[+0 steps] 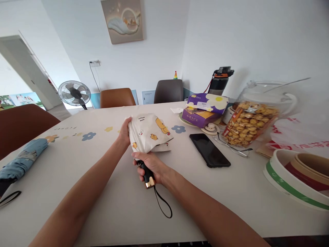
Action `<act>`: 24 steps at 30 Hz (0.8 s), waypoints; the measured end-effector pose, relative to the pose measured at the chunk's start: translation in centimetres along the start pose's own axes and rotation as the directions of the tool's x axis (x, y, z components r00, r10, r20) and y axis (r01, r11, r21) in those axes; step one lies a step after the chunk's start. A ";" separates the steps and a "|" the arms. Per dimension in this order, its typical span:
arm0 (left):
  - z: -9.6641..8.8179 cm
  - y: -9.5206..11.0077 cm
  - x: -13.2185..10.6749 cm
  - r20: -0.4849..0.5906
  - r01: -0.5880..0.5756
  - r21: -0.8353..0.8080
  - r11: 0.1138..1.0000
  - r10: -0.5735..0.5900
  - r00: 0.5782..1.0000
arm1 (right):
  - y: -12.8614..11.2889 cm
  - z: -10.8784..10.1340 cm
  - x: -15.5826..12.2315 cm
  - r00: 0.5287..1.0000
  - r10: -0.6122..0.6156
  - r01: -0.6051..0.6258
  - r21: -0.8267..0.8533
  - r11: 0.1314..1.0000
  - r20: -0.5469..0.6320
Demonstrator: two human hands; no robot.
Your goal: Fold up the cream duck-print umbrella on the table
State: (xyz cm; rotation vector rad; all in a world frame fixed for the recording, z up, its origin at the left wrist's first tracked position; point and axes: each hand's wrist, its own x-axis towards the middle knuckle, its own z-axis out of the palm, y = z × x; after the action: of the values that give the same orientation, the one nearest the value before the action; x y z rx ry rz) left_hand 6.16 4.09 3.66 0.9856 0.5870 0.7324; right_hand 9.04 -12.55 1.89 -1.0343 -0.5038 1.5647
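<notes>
A white folding umbrella with yellow duck prints is collapsed, its fabric loose and spread to the right. Around its black handle with a gold end, my right hand is closed, thumb up near the fabric's base. A black wrist strap dangles from the handle over the table. My left hand presses along the left edge of the fabric; most of its fingers are hidden behind the cloth. Far to the left lies a second umbrella, blue and rolled up.
On the right of the table lie a black phone and glasses. Behind them stand a purple tissue box, a jar of snacks and a dark bottle. Tape rolls sit at the right edge. Chairs line the far side.
</notes>
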 end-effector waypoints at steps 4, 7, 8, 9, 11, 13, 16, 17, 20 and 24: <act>-2.6 0.2 2.1 -0.113 -0.010 0.088 0.996 0.020 0.993 | 0.4 0.2 0.0 0.995 0.085 -0.087 0.034 0.996 0.059; -4.5 0.1 3.3 -0.282 -0.068 0.201 0.977 0.125 0.951 | 0.3 0.2 0.0 0.997 0.066 -0.067 0.040 0.997 0.047; -5.0 0.1 3.6 -0.324 -0.089 0.227 0.970 0.162 0.932 | 0.2 0.2 0.1 0.999 0.035 -0.036 0.031 0.999 0.015; -5.3 0.1 3.8 -0.352 -0.108 0.244 0.964 0.192 0.916 | 0.1 0.1 0.2 1.000 -0.002 0.003 0.013 1.000 -0.030; -5.2 0.5 3.8 -0.378 -0.141 0.252 0.957 0.231 0.896 | -0.1 -0.1 0.4 0.988 -0.080 0.074 -0.047 0.996 -0.134; -4.1 1.0 3.2 -0.381 -0.213 0.300 0.930 0.322 0.867 | -0.4 -0.3 0.6 0.968 -0.120 0.104 -0.080 0.991 -0.220; -0.6 1.7 1.1 -0.178 -0.411 0.495 0.766 0.552 0.814 | -0.7 -0.7 0.7 0.969 -0.045 0.051 0.018 0.999 -0.242; 0.8 1.6 0.1 -0.054 -0.468 0.556 0.687 0.591 0.805 | -0.8 -0.8 0.7 0.973 -0.001 0.014 0.056 0.998 -0.230; 4.7 0.3 -2.9 0.344 -0.552 0.709 0.440 0.468 0.814 | -0.7 -0.9 0.7 0.980 0.086 -0.070 0.094 0.993 -0.181; 7.8 -2.8 -4.8 0.642 -0.643 0.765 -0.025 0.106 0.759 | -0.4 -1.0 0.9 0.988 0.093 -0.085 0.074 0.994 -0.120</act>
State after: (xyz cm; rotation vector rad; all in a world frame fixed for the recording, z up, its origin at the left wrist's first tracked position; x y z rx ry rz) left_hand 9.64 -4.74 5.13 2.7178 0.3331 0.4877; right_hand 10.11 -11.81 1.39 -1.1060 -0.3207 1.5740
